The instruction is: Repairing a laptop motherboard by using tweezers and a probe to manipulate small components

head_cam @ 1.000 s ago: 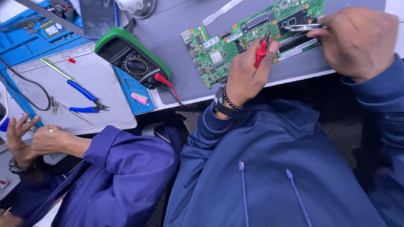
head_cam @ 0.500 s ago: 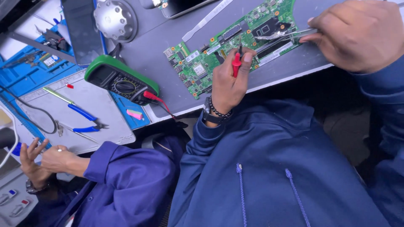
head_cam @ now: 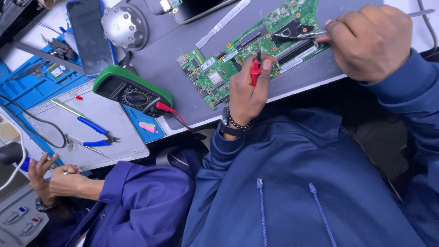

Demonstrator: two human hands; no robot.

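A grey desk [head_cam: 183, 41] carries a green circuit board [head_cam: 249, 50] near its front edge. A red probe [head_cam: 254, 73] is pinched in the left hand [head_cam: 247, 89] against the board; a metal tool [head_cam: 297, 36] is gripped in the right hand [head_cam: 372, 41]. A green multimeter [head_cam: 130, 91] lies nearby.

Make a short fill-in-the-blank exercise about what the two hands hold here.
1. The left hand holds a ___ probe upright on the green circuit board.
2. The right hand holds thin metal ___ over the board.
3. The green multimeter lies to the ___ of the board in the picture.

Missing words: red; tweezers; left
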